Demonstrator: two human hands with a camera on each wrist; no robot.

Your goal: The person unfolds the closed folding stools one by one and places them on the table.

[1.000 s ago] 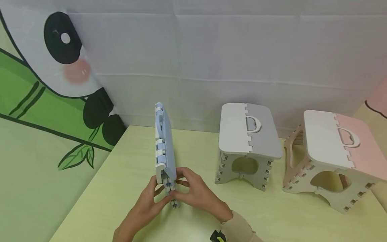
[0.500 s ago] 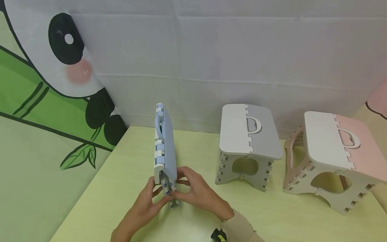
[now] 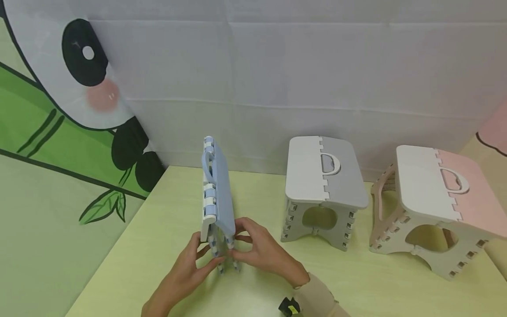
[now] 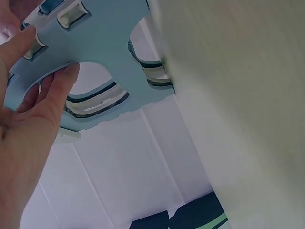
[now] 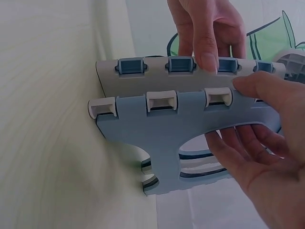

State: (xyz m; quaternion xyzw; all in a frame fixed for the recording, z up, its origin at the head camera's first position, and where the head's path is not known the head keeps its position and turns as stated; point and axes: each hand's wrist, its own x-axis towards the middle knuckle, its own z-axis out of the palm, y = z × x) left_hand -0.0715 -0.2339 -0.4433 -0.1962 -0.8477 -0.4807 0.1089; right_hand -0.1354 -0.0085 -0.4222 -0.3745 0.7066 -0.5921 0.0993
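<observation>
A blue-and-white folding stool (image 3: 224,193) stands nearly folded on the table, its hinged edge and carry handle upward and its two leg panels parted in a narrow V toward me. My left hand (image 3: 184,268) grips the left panel, thumb along its edge. On the other side, my right hand (image 3: 263,255) holds the blue panel (image 5: 162,124), thumb on the edge and fingers through its oval opening. In the left wrist view, the fingers of the left hand (image 4: 35,105) also reach into a cut-out. Across from the right hand, the left thumb presses the white panel (image 5: 143,81).
To the right stand two unfolded stools, one grey and white (image 3: 325,171), the other pink and white (image 3: 443,185). The pale yellow table (image 3: 130,264) ends at a white cloth backdrop (image 3: 257,66) behind and a printed cartoon sheet (image 3: 47,246) on the left.
The stool's near leg panels have spread apart, the left one moving left and the right one slightly right, with both hands following. The handle leans farther out. The other stools stay put.
</observation>
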